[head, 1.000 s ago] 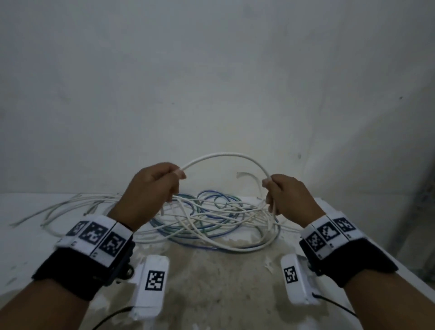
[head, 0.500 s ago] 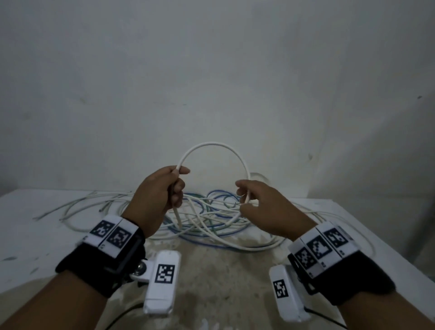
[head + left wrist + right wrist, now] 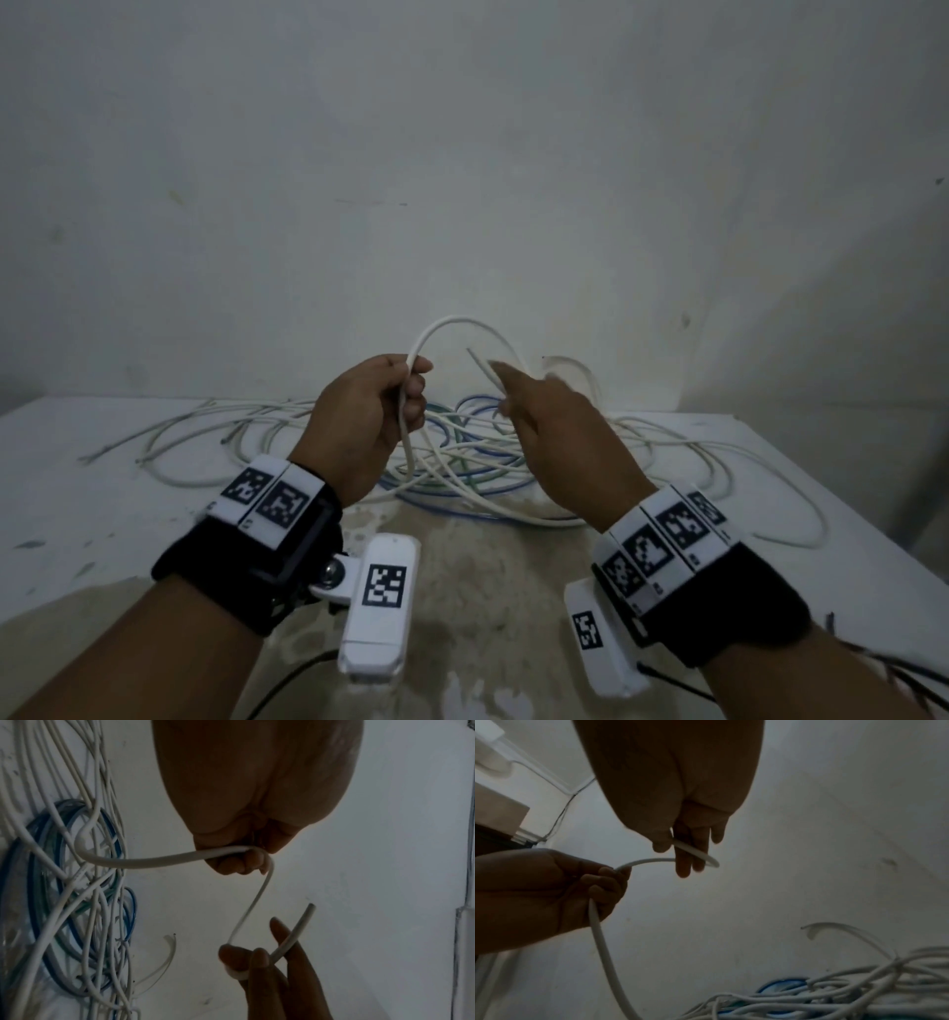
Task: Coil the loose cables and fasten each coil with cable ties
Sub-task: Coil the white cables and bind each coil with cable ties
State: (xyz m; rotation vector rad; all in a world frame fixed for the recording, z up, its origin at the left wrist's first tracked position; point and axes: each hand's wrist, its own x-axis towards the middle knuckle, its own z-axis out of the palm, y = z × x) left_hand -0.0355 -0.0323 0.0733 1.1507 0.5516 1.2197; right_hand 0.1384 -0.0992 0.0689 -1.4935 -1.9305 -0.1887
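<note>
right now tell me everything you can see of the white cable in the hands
The white cable is thin, round and smooth, plastic-looking, and lifted off the table. It arcs in a loop between the hands. The left hand grips one part, with the rest trailing down into the tangled pile. The right hand pinches it near its cut free end, which sticks out past the fingers.
</note>
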